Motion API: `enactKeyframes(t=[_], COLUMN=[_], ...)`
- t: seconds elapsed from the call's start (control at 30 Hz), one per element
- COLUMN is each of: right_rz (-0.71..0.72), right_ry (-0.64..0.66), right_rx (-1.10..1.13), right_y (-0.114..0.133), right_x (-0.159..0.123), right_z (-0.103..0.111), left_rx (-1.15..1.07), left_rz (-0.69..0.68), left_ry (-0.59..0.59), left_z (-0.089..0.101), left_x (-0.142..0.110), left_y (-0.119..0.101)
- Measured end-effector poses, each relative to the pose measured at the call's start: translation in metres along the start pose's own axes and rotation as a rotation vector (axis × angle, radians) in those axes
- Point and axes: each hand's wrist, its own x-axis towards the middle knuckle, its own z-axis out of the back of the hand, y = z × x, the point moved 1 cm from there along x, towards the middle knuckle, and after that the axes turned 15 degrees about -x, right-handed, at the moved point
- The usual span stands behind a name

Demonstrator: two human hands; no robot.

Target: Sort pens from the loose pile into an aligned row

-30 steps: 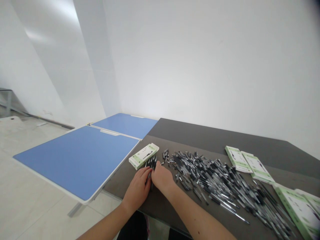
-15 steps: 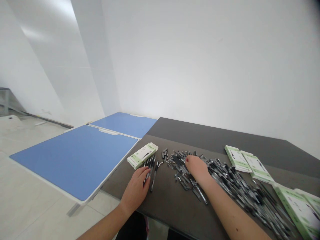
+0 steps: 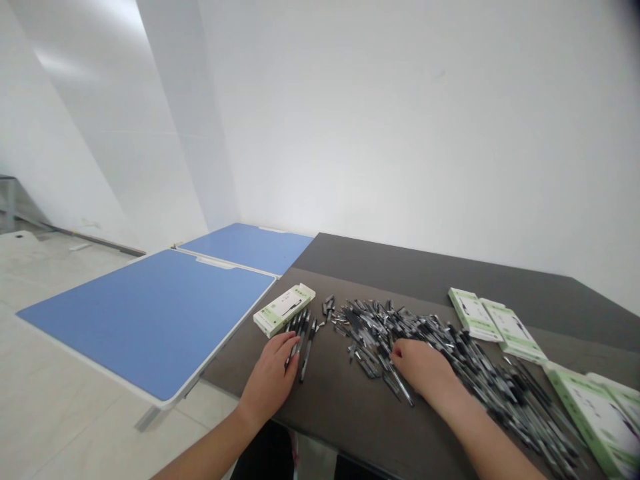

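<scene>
Dark desk (image 3: 380, 257), loose black pens in a big pile (image 3: 370, 327) mid-desk, spreading toward the right edge. Left hand (image 3: 270, 381) lies on its side near the front edge, fingers extended and together, touching a small row of pens (image 3: 301, 340) beside a green-white pen box (image 3: 283, 311). Right hand (image 3: 424, 369), fingers loosely curled, rests on the pile; can't tell if it's pinching anything. More pen boxes (image 3: 474, 315) along the right side.

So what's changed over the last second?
The right hand has moved rightward, away from the left hand, onto the loose black pens; whether it holds any is unclear. The left hand stays beside the short row of pens, and the green-and-white box hasn't moved.
</scene>
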Motion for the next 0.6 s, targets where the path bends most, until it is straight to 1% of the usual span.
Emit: enactKeyframes(t=[0.13,0.3,0.47,0.6], right_rz=[0.024,0.01,-0.018,-0.018], right_ry=[0.03,0.028,-0.013,-0.047], right_rx=[-0.074,-0.115,-0.072,0.085], right_y=[0.005,0.012,0.006,-0.003], right_x=[-0.02,-0.028,-0.027,-0.021], right_z=[-0.012,-0.018,-0.009,0.007], left_rx=[0.007,0.015,0.047,0.059], left_rz=[0.012,-0.009,-0.011,-0.025], left_ry=[0.0,-0.006,0.0,-0.045], left_z=[0.0,0.001,0.0,0.002], left_x=[0.0,0.0,-0.001,-0.001], left_y=[0.0,-0.001,0.004,0.004])
